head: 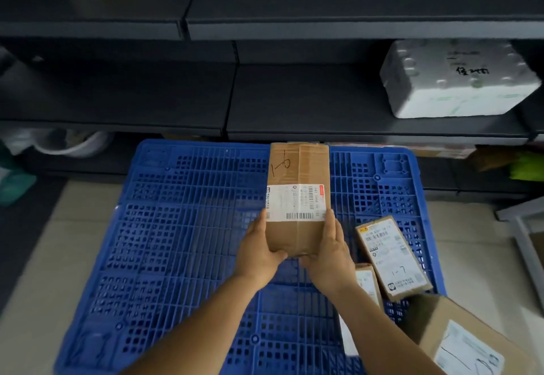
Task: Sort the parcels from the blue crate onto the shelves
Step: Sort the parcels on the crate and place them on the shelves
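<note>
A large box point(468, 342) with a white label sits at the near right corner of the blue crate point(182, 245). Beyond it lie two smaller parcels, one labelled parcel point(393, 257) resting partly over another point(366, 283). Above the crate's middle, the left hand point(260, 252) and right hand point(328, 254) grip the near end of a taped carton point(297, 195), fingers curled around its sides. On the dark shelves point(294, 100) behind, a white foam box point(456, 80) rests at right.
</note>
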Tool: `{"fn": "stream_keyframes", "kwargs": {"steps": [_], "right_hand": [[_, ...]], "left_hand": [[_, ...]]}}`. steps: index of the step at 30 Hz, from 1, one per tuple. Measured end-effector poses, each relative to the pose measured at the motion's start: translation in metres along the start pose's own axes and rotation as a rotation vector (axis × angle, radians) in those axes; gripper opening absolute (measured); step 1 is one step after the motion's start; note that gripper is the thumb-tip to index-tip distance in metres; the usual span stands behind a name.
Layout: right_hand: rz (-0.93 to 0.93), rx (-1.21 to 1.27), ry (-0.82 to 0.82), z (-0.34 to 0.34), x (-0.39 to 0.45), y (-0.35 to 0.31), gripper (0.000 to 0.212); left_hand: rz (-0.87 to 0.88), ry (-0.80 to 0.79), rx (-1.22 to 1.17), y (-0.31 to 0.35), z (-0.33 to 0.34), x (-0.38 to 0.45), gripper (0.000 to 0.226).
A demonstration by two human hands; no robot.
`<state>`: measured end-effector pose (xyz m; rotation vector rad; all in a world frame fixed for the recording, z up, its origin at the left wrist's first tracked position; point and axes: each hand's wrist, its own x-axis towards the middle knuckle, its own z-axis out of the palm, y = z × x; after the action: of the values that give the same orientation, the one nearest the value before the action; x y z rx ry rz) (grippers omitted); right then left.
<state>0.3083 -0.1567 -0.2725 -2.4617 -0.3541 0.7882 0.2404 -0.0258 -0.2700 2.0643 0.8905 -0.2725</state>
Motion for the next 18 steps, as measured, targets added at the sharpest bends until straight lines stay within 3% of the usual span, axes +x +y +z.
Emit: {"fn": "stream_keyframes", "kwargs": {"steps": [8, 18], "right_hand": [[-0.212, 0.016, -0.06, 0.0, -0.043, -0.08, 0.11], [-0.59, 0.051, -0.077, 0.042, -0.153, -0.232, 0.108]], "left_hand": [[-0.023, 0.213, -0.217, -0.023, -0.081, -0.067, 0.095], [0.017, 0.544, -0.412, -0.096, -0.219, -0.194, 0.091]]}}
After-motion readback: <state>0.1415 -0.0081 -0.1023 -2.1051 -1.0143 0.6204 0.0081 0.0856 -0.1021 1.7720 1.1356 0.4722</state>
